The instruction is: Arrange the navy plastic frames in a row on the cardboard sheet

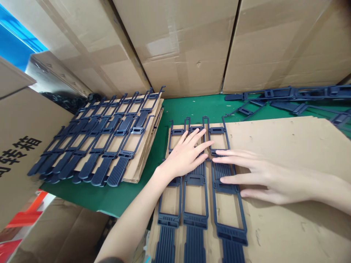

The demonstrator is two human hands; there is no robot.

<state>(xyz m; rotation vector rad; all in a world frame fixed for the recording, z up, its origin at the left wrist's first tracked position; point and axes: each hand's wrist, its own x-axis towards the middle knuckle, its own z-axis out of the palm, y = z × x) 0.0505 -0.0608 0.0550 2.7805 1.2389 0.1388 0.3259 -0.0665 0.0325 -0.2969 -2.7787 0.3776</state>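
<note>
My left hand (183,155) lies palm down with fingers spread over the upper ends of the dark blue plastic frames with ribbed tongues, covering part of the middle frame (195,180). Coming in from the right, my right hand (263,177) has its fingers stretched out across the ribbed part of the right-hand frame (229,188); its thumb is near that frame's edge. A third frame (169,215) lies at the left of this group. All these frames rest in columns on a flat cardboard sheet (287,226), with others partly hidden under my left hand.
To the left, a cardboard stack (142,160) bears rows of similar frames (109,138). Loose frames (290,95) lie jumbled at the back right on the green table (197,106). Large cardboard boxes (181,44) stand along the back, and another box (24,153) is at the left.
</note>
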